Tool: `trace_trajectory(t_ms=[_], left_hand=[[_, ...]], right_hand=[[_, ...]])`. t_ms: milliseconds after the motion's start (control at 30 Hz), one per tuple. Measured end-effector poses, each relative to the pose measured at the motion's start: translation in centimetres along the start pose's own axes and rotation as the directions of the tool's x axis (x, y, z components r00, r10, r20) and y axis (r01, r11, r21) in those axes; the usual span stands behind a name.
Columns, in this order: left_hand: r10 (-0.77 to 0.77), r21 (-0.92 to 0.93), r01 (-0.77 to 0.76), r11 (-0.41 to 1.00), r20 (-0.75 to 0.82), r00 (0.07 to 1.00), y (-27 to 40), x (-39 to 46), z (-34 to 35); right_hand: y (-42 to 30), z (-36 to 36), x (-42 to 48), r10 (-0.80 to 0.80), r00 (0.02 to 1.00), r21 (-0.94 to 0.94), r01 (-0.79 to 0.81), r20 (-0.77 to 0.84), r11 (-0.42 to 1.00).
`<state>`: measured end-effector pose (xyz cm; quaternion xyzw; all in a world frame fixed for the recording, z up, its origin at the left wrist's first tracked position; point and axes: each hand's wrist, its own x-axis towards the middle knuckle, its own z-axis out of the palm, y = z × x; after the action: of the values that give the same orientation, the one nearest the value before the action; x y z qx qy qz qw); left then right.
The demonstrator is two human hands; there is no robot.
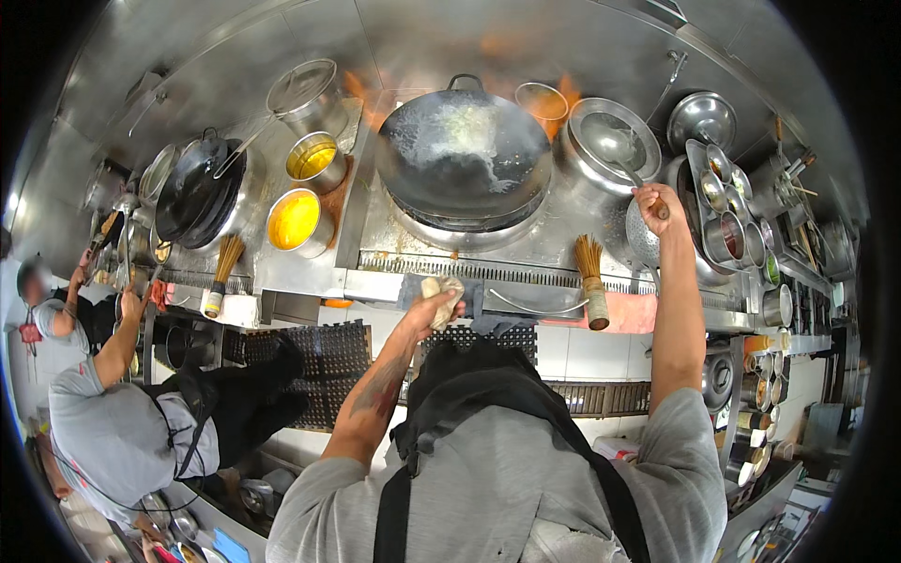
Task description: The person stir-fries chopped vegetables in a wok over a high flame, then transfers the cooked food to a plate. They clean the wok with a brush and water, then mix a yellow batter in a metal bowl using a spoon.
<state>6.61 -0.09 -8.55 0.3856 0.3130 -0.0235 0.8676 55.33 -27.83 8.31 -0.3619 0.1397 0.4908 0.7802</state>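
Note:
My left hand (426,313) grips a folded pale cloth (445,299) in front of the stove's edge. My right hand (659,209) is closed around the wooden handle of a ladle (619,148). The ladle's bowl is over a round metal pot (583,169) to the right of the wok. Straight ahead, a large black wok (422,190) sits on its burner ring, with a whitish, steaming layer (464,141) across its inside. I cannot tell what that layer is. A perforated skimmer (642,236) lies just below my right hand, partly hidden by it.
Flames (569,88) rise behind the wok. Metal pots of yellow liquid (294,219) stand left of it. Bamboo wok brushes (590,264) hang at the front edge. A tray of seasoning containers (725,236) is at right. At left, a co-worker (127,422) stands by another wok (190,197).

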Motion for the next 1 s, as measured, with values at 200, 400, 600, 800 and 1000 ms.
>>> trace_trajectory(t_ms=[200,400,600,800,1000], left_hand=[[0.179,-0.124,-0.271,0.955,-0.491,0.853,2.6,3.6,-9.7],[0.423,0.042,-0.492,0.87,-0.577,0.699,8.4,-2.2,-11.2],[0.222,-0.279,-0.345,0.896,-0.392,0.893,7.0,-3.6,-4.5],[0.167,-0.295,-0.201,0.934,-0.138,0.976,5.3,-5.0,-0.3],[-0.006,-0.292,-0.006,0.957,-0.041,0.999,6.2,-6.3,0.2]], right_hand=[[7.4,8.3,-8.7,-0.063,0.974,0.136,0.033,0.217,0.99],[11.5,10.8,-14.7,0.028,0.957,0.14,-0.071,0.289,0.988],[17.2,9.8,-18.0,-0.175,0.98,-0.659,0.071,-0.093,0.749],[23.0,-3.1,-19.8,-0.436,0.896,-0.846,0.169,-0.081,0.506],[26.2,-14.3,-19.8,-0.74,0.672,-0.919,-0.277,0.024,-0.281]])
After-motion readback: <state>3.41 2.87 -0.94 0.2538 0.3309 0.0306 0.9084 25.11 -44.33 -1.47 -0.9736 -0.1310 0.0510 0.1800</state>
